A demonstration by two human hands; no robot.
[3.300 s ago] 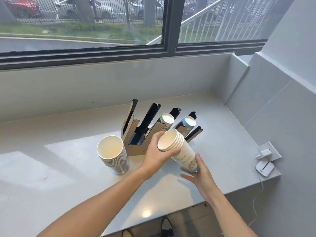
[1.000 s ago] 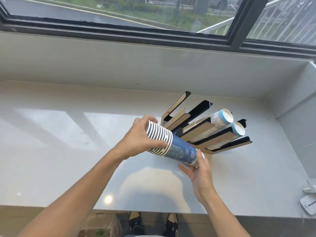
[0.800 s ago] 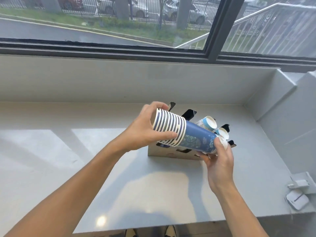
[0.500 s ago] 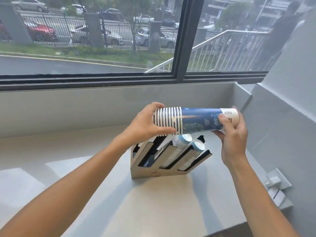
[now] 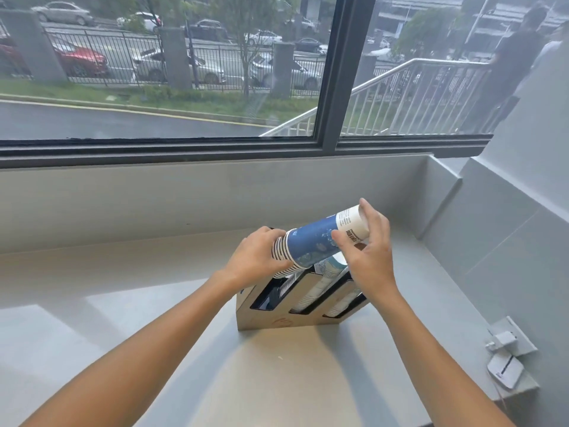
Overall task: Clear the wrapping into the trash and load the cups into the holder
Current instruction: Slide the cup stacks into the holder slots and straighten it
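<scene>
A stack of blue paper cups (image 5: 314, 241) with striped rims and a white base lies tilted in both hands, base end up to the right. My left hand (image 5: 257, 257) grips its rim end. My right hand (image 5: 369, 257) pinches it near the white base. The stack hovers just above the slanted cup holder (image 5: 277, 318), a tan and black rack on the counter. Two of the holder's slots hold cup stacks (image 5: 317, 288); its leftmost slot looks dark and empty. No wrapping or trash bin is in view.
The grey counter (image 5: 154, 334) runs left of the holder, with a raised ledge and a window behind. A grey wall closes the right side. A white charger and socket plate (image 5: 505, 346) sit at the counter's right edge.
The stack has come down from level at chest height to a tilt just above the holder. My right hand shifted its grip near the base. Earlier a white cup stack stood on the counter.
</scene>
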